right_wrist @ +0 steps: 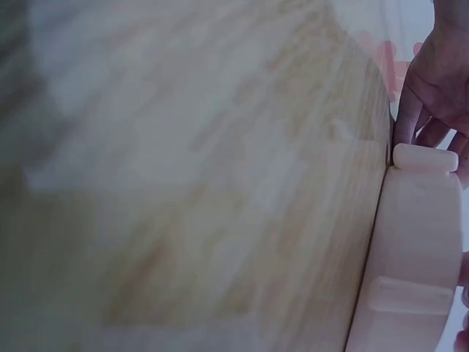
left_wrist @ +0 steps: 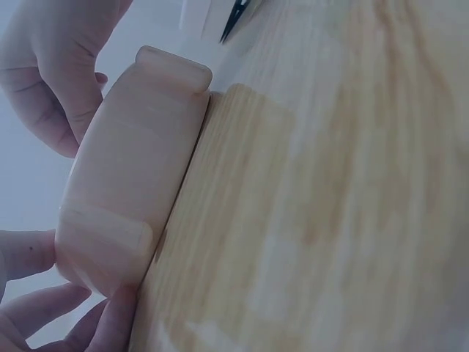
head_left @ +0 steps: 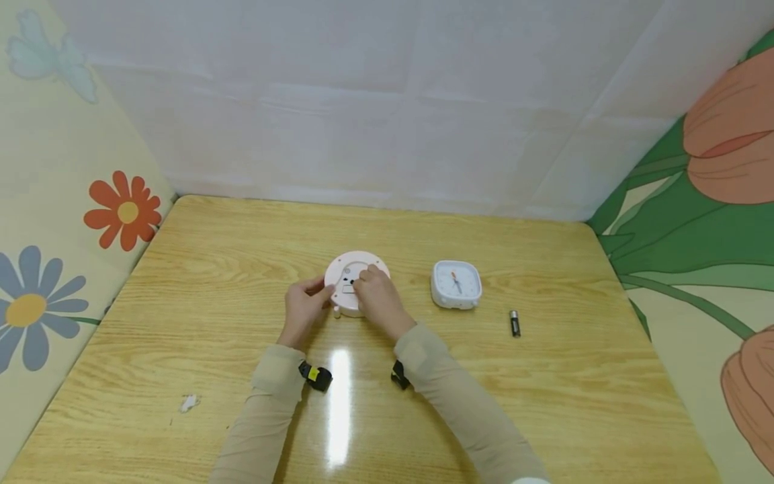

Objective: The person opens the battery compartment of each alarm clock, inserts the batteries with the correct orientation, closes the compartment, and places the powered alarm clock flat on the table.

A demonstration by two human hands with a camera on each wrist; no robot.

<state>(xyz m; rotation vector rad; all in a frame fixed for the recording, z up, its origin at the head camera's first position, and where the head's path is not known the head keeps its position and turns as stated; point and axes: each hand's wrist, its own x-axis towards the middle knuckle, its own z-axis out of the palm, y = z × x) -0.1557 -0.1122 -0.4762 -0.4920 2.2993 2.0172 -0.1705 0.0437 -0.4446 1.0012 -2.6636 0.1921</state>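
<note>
Face down on the table lies a round pink clock [head_left: 343,259], its back with dark knobs and a pale rectangle turned up. My left hand [head_left: 302,308] grips its left edge, thumb on top; in the left wrist view those fingers hold the pink side [left_wrist: 132,161] beside a short foot. Curled fingers of my right hand [head_left: 379,299] touch the back near its middle; whether they pinch anything is hidden. The right wrist view shows the clock's side [right_wrist: 418,227] with two feet, and my left hand [right_wrist: 443,81] beyond.
A white square clock [head_left: 457,284] stands face up right of the pink one. Further right lies a dark battery [head_left: 514,324]. A small white scrap or mark [head_left: 189,402] is at the table's left front. A white cloth [head_left: 363,101] hangs behind the table.
</note>
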